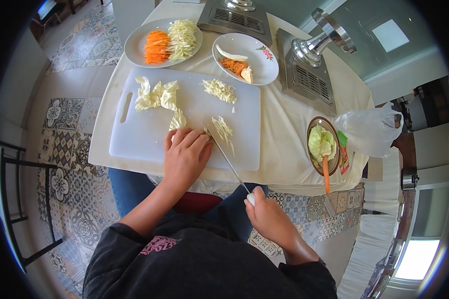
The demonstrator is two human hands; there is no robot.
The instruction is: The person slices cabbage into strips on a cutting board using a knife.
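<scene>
My right hand [269, 214] is wrapped round the white handle of a knife [230, 163], its blade slanting up and left to the cutting board [149, 137]. Fingers bent, my left hand [187, 152] presses on cabbage at the board's middle, right beside the blade; most of that piece is hidden under the fingers. A cabbage leaf piece [178, 119] shows just beyond the fingertips. Thin cabbage shreds [223, 133] lie to the right of the blade, and a larger pile of shreds [219, 91] sits farther back. Loose cabbage leaves [156, 94] rest at the back left.
Behind the board stand a plate [131, 47] of carrot and cabbage strips and a flowered bowl [270, 70] with scraps. At right, a brown-rimmed bowl [312, 162] holds cabbage and a carrot [326, 174], near a plastic bag [371, 127]. Metal stands [307, 82] occupy the back.
</scene>
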